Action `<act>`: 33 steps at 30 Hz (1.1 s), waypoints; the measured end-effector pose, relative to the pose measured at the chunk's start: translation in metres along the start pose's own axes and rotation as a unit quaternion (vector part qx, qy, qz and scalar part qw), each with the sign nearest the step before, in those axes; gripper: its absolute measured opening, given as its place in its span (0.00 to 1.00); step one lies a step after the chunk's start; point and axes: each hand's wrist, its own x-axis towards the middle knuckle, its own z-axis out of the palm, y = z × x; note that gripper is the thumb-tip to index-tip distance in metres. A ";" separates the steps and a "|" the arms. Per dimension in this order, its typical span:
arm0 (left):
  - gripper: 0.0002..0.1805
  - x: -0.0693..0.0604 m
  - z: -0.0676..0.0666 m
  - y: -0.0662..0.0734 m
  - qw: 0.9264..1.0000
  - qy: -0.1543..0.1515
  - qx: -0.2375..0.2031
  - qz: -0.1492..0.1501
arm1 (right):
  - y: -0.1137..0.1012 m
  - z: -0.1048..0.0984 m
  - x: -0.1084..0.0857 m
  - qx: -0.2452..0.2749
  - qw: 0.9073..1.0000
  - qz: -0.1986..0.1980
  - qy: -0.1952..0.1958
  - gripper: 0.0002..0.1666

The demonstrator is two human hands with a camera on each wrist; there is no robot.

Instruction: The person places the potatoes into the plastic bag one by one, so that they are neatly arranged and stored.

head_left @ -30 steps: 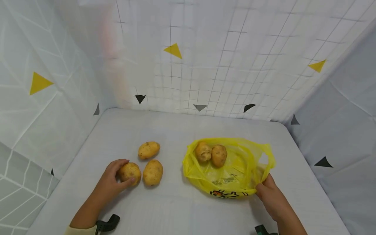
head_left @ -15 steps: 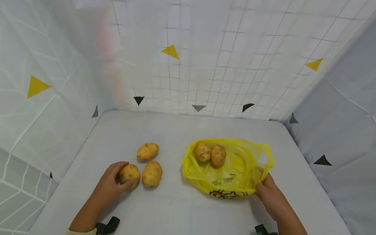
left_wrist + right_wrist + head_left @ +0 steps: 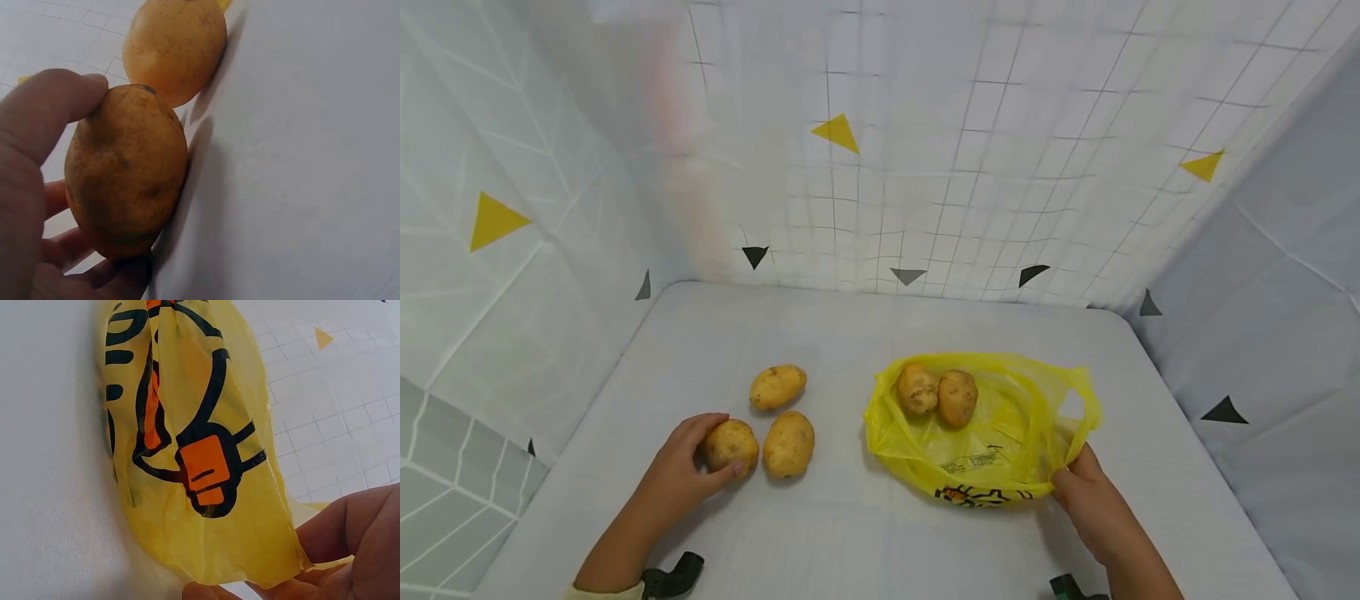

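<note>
My left hand (image 3: 687, 467) grips a round potato (image 3: 731, 444) at the left of the table, its thumb on the near side and fingers round the far side. In the left wrist view this potato (image 3: 128, 172) shows dark blotches on its skin. Right beside it lies another potato (image 3: 789, 444), and a third potato (image 3: 778, 387) lies behind them. On the right, a yellow plastic bag (image 3: 925, 467) spreads with its mouth up; two potatoes (image 3: 958, 398) sit inside at its far left. My right hand (image 3: 1093, 504) pinches the bag's near right edge. Black and orange print covers the bag (image 3: 244, 550).
A white cloth covers the table (image 3: 850, 542). White sheet walls with yellow and black triangles enclose it at the back (image 3: 925, 167) and both sides. Dark wrist-worn devices (image 3: 673, 575) show at the lower edge of the head view.
The head view shifts slightly between the first two frames. Both hands, the potatoes and the bag keep nearly the same places.
</note>
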 end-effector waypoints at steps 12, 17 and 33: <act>0.47 0.000 -0.009 0.002 0.999 -0.004 -0.049 -0.010 | 0.002 -0.003 -0.001 0.008 1.000 -0.008 -0.011 0.51; 0.47 0.005 -0.011 0.007 0.998 -0.007 -0.057 0.006 | 0.003 -0.003 -0.003 0.014 1.000 -0.002 -0.012 0.52; 0.43 0.028 -0.003 0.056 0.988 -0.020 -0.151 0.037 | 0.005 -0.002 -0.002 0.029 0.999 -0.019 -0.019 0.49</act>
